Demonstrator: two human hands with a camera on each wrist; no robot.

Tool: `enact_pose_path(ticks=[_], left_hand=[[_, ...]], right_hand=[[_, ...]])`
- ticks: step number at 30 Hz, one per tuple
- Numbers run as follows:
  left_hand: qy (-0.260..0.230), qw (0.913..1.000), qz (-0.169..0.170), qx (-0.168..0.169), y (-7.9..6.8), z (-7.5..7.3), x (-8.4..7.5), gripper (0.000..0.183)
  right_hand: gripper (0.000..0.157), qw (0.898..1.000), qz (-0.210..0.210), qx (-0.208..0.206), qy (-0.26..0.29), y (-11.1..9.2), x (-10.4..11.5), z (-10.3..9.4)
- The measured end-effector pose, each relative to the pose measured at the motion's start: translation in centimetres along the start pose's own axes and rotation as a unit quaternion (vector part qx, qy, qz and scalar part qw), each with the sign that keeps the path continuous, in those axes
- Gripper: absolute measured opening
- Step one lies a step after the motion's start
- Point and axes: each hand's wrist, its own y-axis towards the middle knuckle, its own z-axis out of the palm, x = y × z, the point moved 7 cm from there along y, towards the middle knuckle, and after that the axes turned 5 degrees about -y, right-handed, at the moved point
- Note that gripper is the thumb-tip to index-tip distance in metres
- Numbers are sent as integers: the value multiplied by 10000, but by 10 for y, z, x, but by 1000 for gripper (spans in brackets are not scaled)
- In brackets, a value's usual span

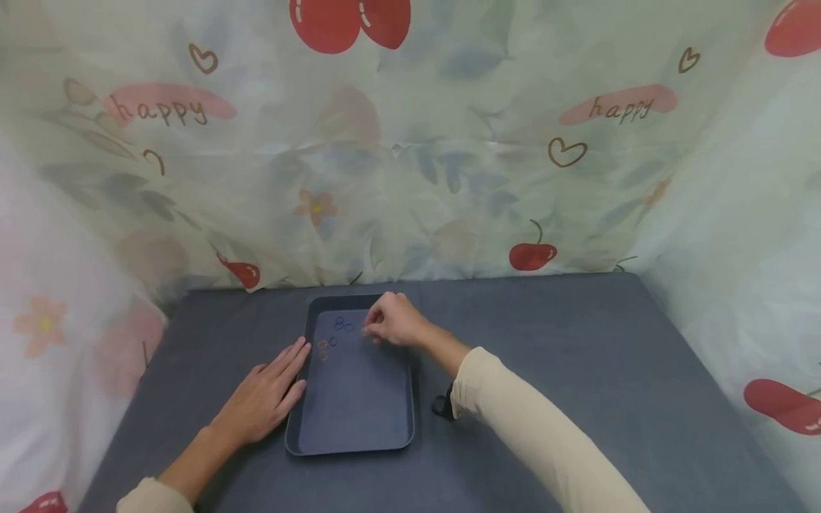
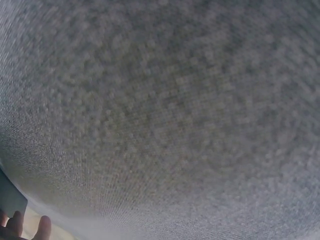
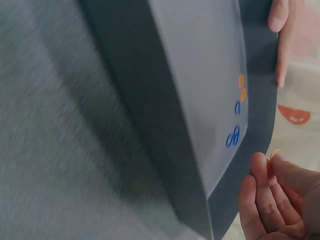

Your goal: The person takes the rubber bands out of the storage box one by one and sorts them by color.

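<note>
A dark, rimmed rectangular tray (image 1: pixel 355 406) lies on the table. My left hand (image 1: pixel 266 392) rests at its left rim with the fingers extended. Over the tray's far right part, my right hand (image 1: pixel 399 320) pinches a small yellow rubber band (image 3: pixel 276 150) between thumb and index finger, as the right wrist view shows. Several more small bands lie in the far left part of the tray: orange rubber bands (image 3: pixel 243 95) nearer the left hand and blue rubber bands (image 3: pixel 236 135) farther back, some overlapping. In the left wrist view only grey cloth and a few fingertips show.
Grey cloth (image 1: pixel 545 356) covers the table around the tray. A printed curtain (image 1: pixel 436 214) with cherries and hearts hangs behind and at both sides. A black strap piece (image 1: pixel 441 406) hangs by the right wrist, just right of the tray.
</note>
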Motion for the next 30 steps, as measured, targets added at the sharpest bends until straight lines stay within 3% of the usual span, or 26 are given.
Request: enact_pose_path(ticks=[11, 20, 30], left_hand=[[-33, 10000, -46, 46, -1, -1, -1, 59], [-16, 9998, -93, 147, 0, 0, 0, 61], [24, 10000, 0, -54, 0, -2, -2, 59]], right_hand=[[7, 9997, 226, -95, -67, -10, -16, -21], [8, 9994, 101, -283, -170, -21, -31, -37], [10, 9984, 382, -242, -333, -46, -63, -50]])
